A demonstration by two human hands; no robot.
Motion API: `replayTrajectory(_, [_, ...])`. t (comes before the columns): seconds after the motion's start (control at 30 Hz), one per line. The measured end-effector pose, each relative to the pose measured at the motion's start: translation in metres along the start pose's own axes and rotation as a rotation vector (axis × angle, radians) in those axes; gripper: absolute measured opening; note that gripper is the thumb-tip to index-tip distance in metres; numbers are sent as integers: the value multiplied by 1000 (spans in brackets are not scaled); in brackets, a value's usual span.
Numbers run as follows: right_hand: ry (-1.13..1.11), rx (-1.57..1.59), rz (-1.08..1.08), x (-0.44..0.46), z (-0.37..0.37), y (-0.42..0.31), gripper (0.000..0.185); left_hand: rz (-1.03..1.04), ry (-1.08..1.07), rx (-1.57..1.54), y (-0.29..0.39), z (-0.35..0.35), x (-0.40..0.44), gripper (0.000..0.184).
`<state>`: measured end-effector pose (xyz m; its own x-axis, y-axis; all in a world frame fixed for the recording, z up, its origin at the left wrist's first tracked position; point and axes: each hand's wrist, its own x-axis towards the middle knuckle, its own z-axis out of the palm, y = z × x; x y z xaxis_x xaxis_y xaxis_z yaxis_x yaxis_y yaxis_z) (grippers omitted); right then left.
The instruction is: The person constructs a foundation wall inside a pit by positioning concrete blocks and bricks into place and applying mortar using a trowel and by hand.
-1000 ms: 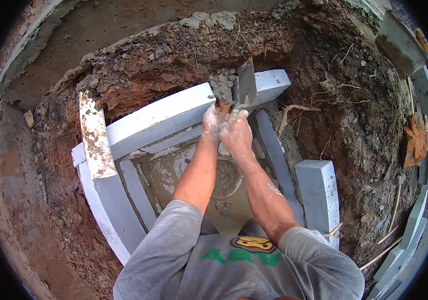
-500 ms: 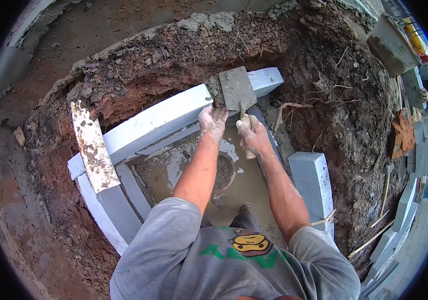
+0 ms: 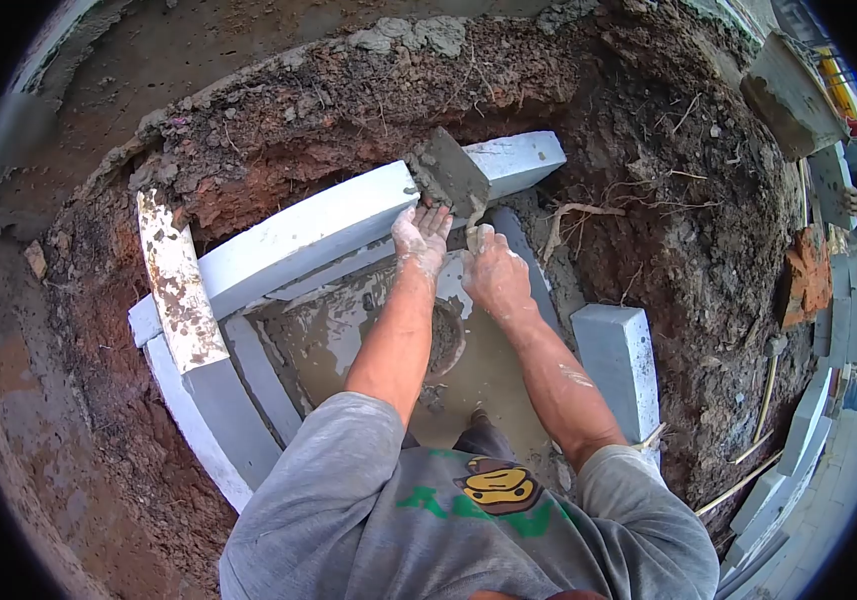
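My right hand (image 3: 493, 270) is closed round the handle of a flat trowel (image 3: 458, 175), whose mortar-smeared blade is tilted over the gap between two pale blocks. The long left block (image 3: 308, 235) and the shorter right block (image 3: 516, 162) lie in a line, with wet mortar (image 3: 426, 180) at the gap. Just below the gap, beside the end of the left block, my left hand (image 3: 422, 238) is open, palm up, with its fingers spread near the blade. Both hands are smeared with mortar.
Muddy water (image 3: 348, 330) lies inside the block frame. A mortar-spotted white board (image 3: 180, 285) rests across the left corner. Another block (image 3: 616, 360) stands at the right. Roots (image 3: 588, 212) stick out of the soil bank. At the far right is another person's hand (image 3: 853, 200).
The trowel blade, flat half a second ago, is now tilted and a little further left. My right hand has moved slightly left and closer to my left hand.
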<state>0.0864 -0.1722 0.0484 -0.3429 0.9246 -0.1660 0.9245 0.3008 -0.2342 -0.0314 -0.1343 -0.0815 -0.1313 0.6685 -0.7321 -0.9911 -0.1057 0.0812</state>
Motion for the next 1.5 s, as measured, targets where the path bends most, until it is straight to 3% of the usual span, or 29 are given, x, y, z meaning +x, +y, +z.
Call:
replayTrajectory(0.13, [97,11,22,6,11,3,35,18,91,-36,-4,12,0,41])
replayTrajectory(0.53, [111,115,109,-3,17,4,39,1,66,-84,-31,14,31,23])
replayTrajectory(0.77, [14,15,102,2,9,-2,42,-4,139,-106,-40,9,47,24])
replayTrajectory(0.83, [-39,-4,103,3,12,1,43,14,63,-39,-44,-2,49,25])
replayTrajectory(1.0, [96,-34,67,-1,16,-4,41,3,-40,-9,-41,-10,49,21])
replayTrajectory(1.03, [142,-43,56,-4,20,-5,42,-12,-28,3,-43,-15,50,21])
replayTrajectory(1.13, [-102,-11,102,7,15,-7,44,-56,-30,33,-40,-15,55,22])
replayTrajectory(1.27, [53,58,112,0,18,-12,40,-79,-19,28,-35,-14,56,24])
replayTrajectory(1.37, [-24,33,126,4,23,-7,40,-90,3,7,-37,-14,58,26])
replayTrajectory(1.5, [57,244,99,-9,26,6,38,-112,-23,139,-29,-21,54,36])
